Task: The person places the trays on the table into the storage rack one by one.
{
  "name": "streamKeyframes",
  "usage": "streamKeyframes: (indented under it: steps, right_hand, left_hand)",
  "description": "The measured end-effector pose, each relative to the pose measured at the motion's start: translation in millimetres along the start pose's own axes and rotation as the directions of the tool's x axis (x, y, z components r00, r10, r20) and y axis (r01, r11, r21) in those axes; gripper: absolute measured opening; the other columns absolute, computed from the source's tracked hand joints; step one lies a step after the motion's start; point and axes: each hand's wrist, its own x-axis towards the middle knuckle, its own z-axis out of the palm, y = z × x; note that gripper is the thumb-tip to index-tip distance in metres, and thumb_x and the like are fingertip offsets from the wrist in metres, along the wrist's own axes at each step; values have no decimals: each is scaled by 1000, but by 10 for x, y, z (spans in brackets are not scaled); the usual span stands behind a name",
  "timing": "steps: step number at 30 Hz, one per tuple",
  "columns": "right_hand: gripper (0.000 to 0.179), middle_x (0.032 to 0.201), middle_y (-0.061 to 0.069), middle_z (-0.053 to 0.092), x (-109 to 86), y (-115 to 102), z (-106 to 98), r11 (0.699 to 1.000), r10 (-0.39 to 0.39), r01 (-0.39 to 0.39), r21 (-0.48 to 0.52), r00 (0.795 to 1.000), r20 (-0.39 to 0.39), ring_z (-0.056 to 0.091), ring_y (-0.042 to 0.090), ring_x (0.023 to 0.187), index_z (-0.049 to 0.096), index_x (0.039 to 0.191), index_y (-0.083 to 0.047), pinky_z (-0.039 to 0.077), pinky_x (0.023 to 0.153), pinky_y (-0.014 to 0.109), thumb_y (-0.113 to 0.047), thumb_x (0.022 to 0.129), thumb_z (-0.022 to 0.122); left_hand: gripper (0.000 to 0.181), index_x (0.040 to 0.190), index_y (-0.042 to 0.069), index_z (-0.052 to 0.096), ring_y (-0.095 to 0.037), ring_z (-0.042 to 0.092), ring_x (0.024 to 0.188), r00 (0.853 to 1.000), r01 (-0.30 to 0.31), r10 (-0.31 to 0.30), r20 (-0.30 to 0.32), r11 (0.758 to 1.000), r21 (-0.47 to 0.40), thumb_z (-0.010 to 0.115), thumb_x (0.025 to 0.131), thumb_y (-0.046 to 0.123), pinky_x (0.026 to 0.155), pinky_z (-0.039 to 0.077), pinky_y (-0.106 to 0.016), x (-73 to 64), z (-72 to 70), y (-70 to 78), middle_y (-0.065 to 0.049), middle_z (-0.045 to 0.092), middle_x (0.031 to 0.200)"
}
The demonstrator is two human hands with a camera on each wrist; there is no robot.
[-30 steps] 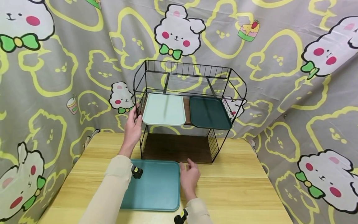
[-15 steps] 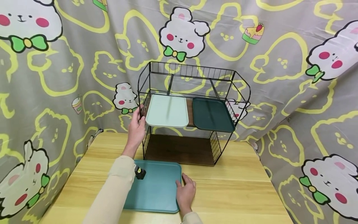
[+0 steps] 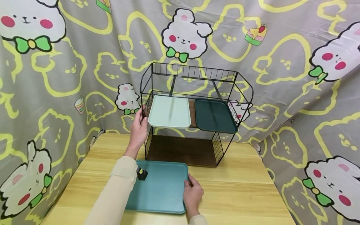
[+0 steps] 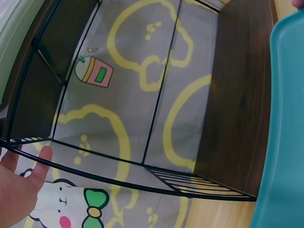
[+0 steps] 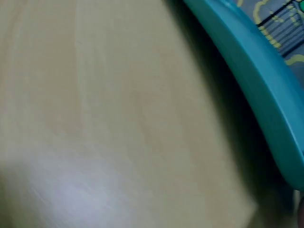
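Observation:
A two-tier black wire rack (image 3: 181, 151) with dark wood shelves stands at the back of the table. My left hand (image 3: 139, 132) grips its left front post at upper-shelf height; in the left wrist view the thumb and fingers lie either side of the black wire. In front of the rack is a large teal tray (image 3: 161, 187), partly covered by my left sleeve. My right hand (image 3: 193, 194) pinches this tray's right edge, thumb on top. The right wrist view shows a dark shadow under the tray's rim (image 5: 254, 80).
A pale green tray (image 3: 170, 112) and a dark green tray (image 3: 216, 115) sit side by side on the upper shelf, fronts jutting out. The wooden table (image 3: 239, 193) extends to the right. A patterned curtain (image 3: 112, 40) surrounds it behind and at the sides.
My right hand has gone from beside the teal tray to holding its right edge, and the tray has shifted slightly right. The left hand stays on the rack. The head view drifted slightly.

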Motion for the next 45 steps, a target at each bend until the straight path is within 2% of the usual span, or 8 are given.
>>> streamKeyframes:
  steps: [8,15,26,30,35,40,43,45]
  right_hand:
    - [20,98,13,83,148,-94,-162,998,55,-55,18,998,40,80,29,91,85,108,-6,65,77,37,-4,88,83]
    - [21,95,12,83,300,-111,-319,997,71,-72,32,996,53,79,26,89,85,107,-7,63,76,32,-2,86,83]
    - [23,100,14,83,552,-34,-603,985,151,-157,71,985,79,77,15,85,84,110,-6,52,70,14,-4,87,82]
    - [23,103,14,83,720,-25,-650,980,181,-186,75,981,65,79,25,94,84,112,-6,57,81,24,-7,89,81]
    - [25,110,15,82,966,-9,-622,970,212,-219,107,974,73,72,40,119,83,115,-6,53,107,52,-10,92,77]
    - [26,120,20,79,1191,-25,-539,966,220,-231,114,970,101,65,44,130,81,118,-4,48,112,57,-11,94,74]
    - [26,121,21,78,1286,-35,-483,968,220,-231,98,969,111,65,44,128,81,119,-3,50,109,56,-11,95,73]
    - [26,120,20,79,1341,-23,-436,969,222,-231,83,969,108,68,42,122,81,119,-3,54,102,51,-12,95,74]
  left_hand:
    - [55,168,32,31,-25,39,158,1000,-12,12,-3,1000,0,41,115,18,126,38,-53,2,-27,2,-8,40,171]
    - [54,167,35,31,-24,47,151,1000,2,-2,2,1000,-8,41,116,21,101,46,-50,-9,-34,15,-7,40,171]
    - [54,167,33,32,-21,40,157,1000,-7,7,-1,1000,-23,41,116,22,113,43,-49,6,-54,2,-7,40,171]
    - [54,167,35,32,-20,39,157,1000,-11,11,-8,1000,-20,41,116,22,114,42,-47,14,-60,2,-6,41,171]
    - [54,167,35,32,-22,51,145,1000,3,-3,4,1000,-21,41,116,23,91,48,-38,18,-49,-4,-3,41,170]
    - [53,165,41,32,-25,56,132,1000,17,-16,13,1000,-19,41,116,24,72,46,-31,13,-37,-6,0,41,171]
    - [55,167,37,30,-26,51,145,999,37,-37,23,999,-30,40,116,20,97,54,-36,-15,-29,70,-4,38,172]
    - [55,168,34,29,-25,44,153,999,41,-40,25,998,-37,40,116,19,114,48,-43,-15,-14,60,-4,36,173]
